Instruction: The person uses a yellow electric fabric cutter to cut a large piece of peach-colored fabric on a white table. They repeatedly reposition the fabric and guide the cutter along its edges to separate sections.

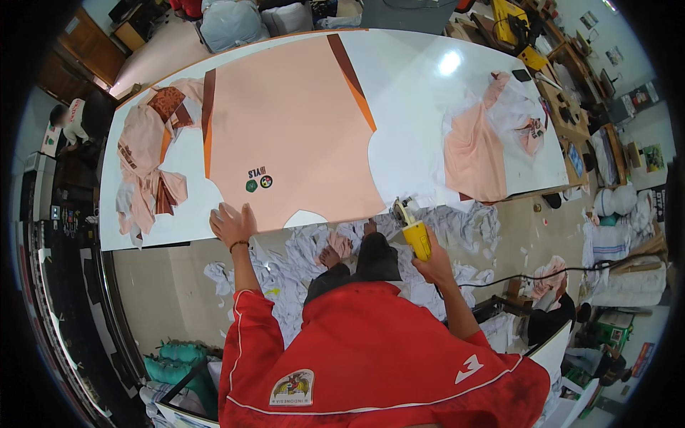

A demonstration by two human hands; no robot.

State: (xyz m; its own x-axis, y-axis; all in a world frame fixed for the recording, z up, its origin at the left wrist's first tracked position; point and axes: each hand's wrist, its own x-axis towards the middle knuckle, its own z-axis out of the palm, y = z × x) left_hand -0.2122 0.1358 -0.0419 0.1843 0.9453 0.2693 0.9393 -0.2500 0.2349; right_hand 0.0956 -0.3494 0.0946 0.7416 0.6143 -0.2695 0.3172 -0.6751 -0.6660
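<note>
A peach shirt panel [285, 114] with maroon and orange side strips and small printed emblems lies flat on the white table [407, 71]. My left hand [233, 225] rests with fingers apart on its lower-left corner at the table's near edge. In my right hand [433, 260] is a yellow electric rotary cutter [416, 239], its metal head beside the panel's lower-right corner; a black cord trails rightward. Crumpled peach pieces lie at the table's left [143, 143] and right [471, 157], the right ones with white material.
White scraps [285, 257] cover floor around my feet. A person [75, 118] is at the left, another [599, 364] at the lower right. A cluttered wooden bench [564, 114] adjoins the table's right; grey bundles [232, 28] stand behind it. Green rolls [175, 367] lie at the lower left.
</note>
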